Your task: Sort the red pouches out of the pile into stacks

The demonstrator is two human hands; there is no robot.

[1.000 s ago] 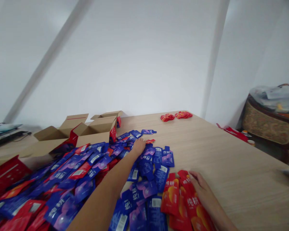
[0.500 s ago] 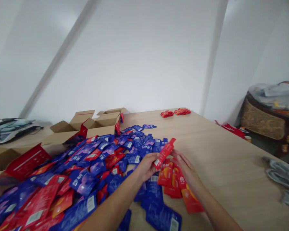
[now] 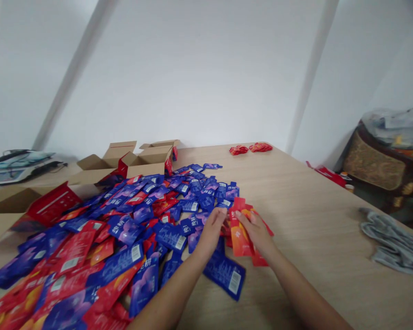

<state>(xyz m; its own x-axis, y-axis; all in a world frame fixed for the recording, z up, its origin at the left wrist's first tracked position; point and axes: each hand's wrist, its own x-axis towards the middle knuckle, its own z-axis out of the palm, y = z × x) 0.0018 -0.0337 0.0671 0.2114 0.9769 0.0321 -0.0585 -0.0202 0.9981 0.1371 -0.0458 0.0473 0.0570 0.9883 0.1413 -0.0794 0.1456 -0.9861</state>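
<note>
Several red-and-orange sachets (image 3: 240, 238) are fanned together above the table, upright and overlapping. My right hand (image 3: 258, 233) is closed on them, its thumb pressed across the front one. At their left edge, my left hand (image 3: 211, 231) has its fingers curled in against the sachets, with the fingertips partly hidden. Just below the hands lies a blue sachet (image 3: 225, 275) with a white barcode. To the left spreads a large mixed heap of blue sachets (image 3: 172, 236) and red sachets (image 3: 77, 252).
Open cardboard boxes (image 3: 146, 170) stand behind the heap, with another box (image 3: 12, 199) at the left. Two small stacks of red sachets (image 3: 260, 147) sit at the table's far edge. A grey cloth (image 3: 394, 240) lies at the right edge, near a chair (image 3: 375, 167).
The single red sachet from my left hand has joined the others, which are now lifted together in my right hand. The view has shifted slightly.
</note>
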